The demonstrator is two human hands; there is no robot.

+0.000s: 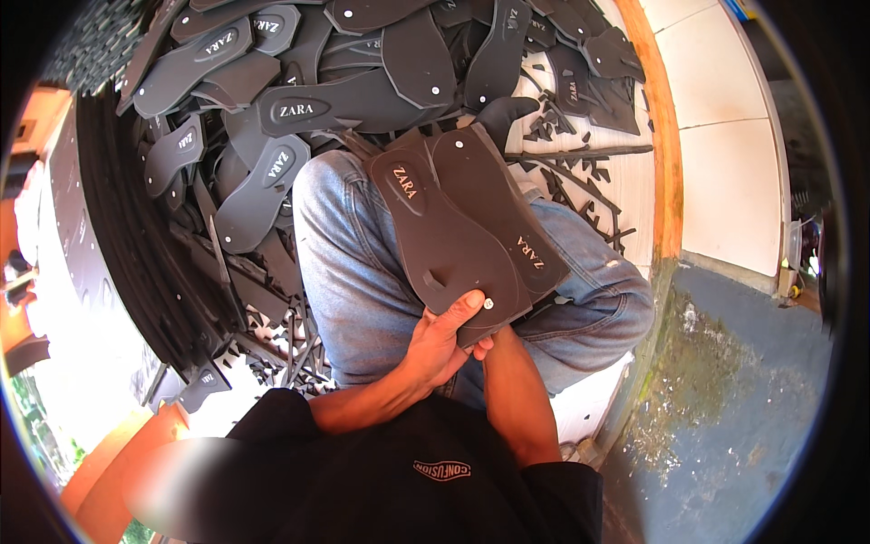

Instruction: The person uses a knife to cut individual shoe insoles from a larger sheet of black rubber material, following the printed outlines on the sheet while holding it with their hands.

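Observation:
A black foam sheet (535,227) with two sole shapes pressed into it lies tilted across my lap. One sandal sole (453,227), with pale lettering and a small white dot, faces up on its left half. My left hand (439,340) grips the sheet's near edge, thumb flat on top by the dot and fingers curled below. My right forearm runs up beneath the same edge. Most of my right hand (483,346) is hidden under the sheet, so its grip does not show.
A large heap of loose black sandal soles (335,104) spreads ahead and to the left. Dark foam scraps (580,195) litter the pale floor on the right. Long black sheets (136,236) are stacked at left. An orange wooden edge (666,136) borders white tiles (725,172).

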